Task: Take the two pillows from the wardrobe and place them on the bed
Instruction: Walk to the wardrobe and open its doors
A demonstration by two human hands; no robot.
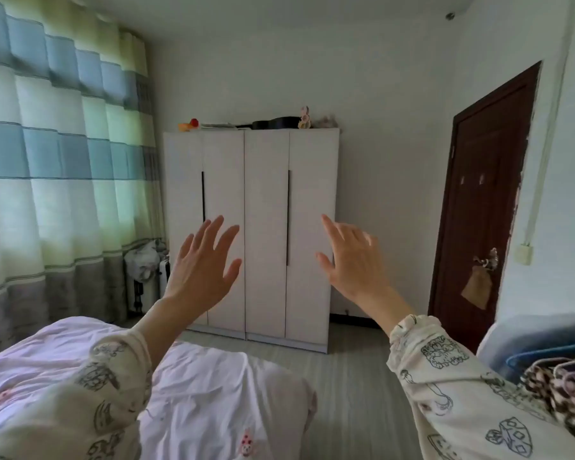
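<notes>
Evidently the pillows are sitting somewhere out of sight, since all four doors of the white wardrobe [251, 234] are closed and nothing of its inside is showing; by the task they should be in there, but that is a judgement, not something visible. The wardrobe is standing against the far wall at about 12 o'clock from the person, well apart from them across a stretch of grey floor [352, 376], with two long dark handles [288, 217] running down its door edges.

Both hands are being held up in front of it, palms facing forward, probably as a ready pose before the walk over. The left hand [203, 263] is hovering at roughly 11 o'clock, its fingers [213, 232] spread apart and gripping nothing. The right hand [354, 257] is hovering at about 1 o'clock, its fingers likewise spread and holding nothing. Neither is touching the doors; they only overlap them in the view.

The bed [213, 376], covered in pale pink crumpled bedding, is lying at 7 o'clock, close under the left sleeve [113, 386], so the drop-off spot is just beside the person. Farther out, a striped curtain [57, 154] is hanging at 9 o'clock, a dark brown door [485, 200] is standing at 2 o'clock, and folded fabrics [551, 356] are lying at 4 o'clock. Small items are resting on the wardrobe's top.
</notes>
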